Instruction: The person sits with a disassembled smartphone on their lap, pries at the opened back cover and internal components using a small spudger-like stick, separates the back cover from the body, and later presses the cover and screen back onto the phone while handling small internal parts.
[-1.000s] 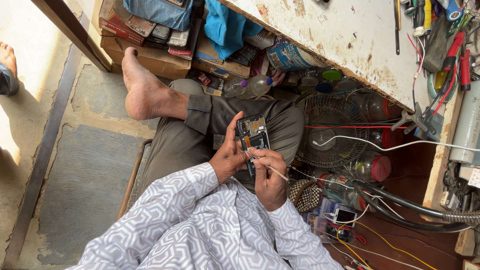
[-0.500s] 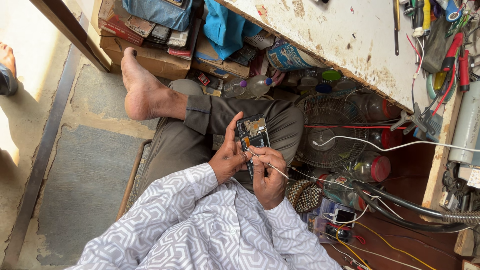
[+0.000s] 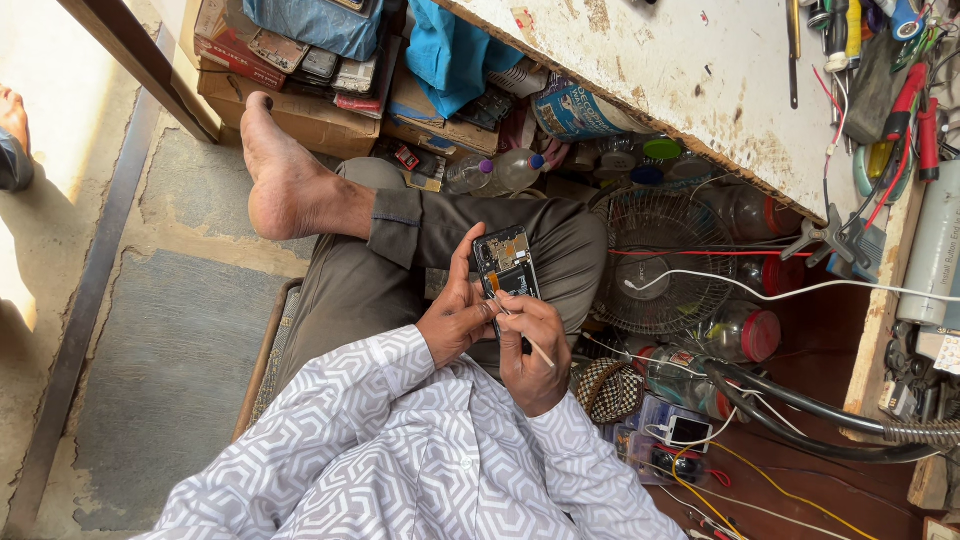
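Observation:
An opened mobile phone (image 3: 506, 265), back cover off with its dark circuit board showing, rests over my crossed leg. My left hand (image 3: 455, 312) grips its left edge and lower end, thumb along the side. Just below it, my right hand (image 3: 530, 350) pinches a thin pale stick-like tool (image 3: 528, 338), whose tip touches the phone's lower board. Both sleeves are white with a grey hexagon pattern.
A white worn workbench (image 3: 700, 90) with screwdrivers and pliers (image 3: 900, 90) runs at the upper right. Under it sit a small fan (image 3: 660, 265), plastic bottles (image 3: 500, 172), jars, cables and a hose. Cardboard boxes with old phones (image 3: 300, 70) stand behind my bare foot (image 3: 285, 180). Another person's foot (image 3: 14, 135) shows far left.
Both hands and the phone stay in nearly the same place; the right hand's tool tip shifts only slightly on the board.

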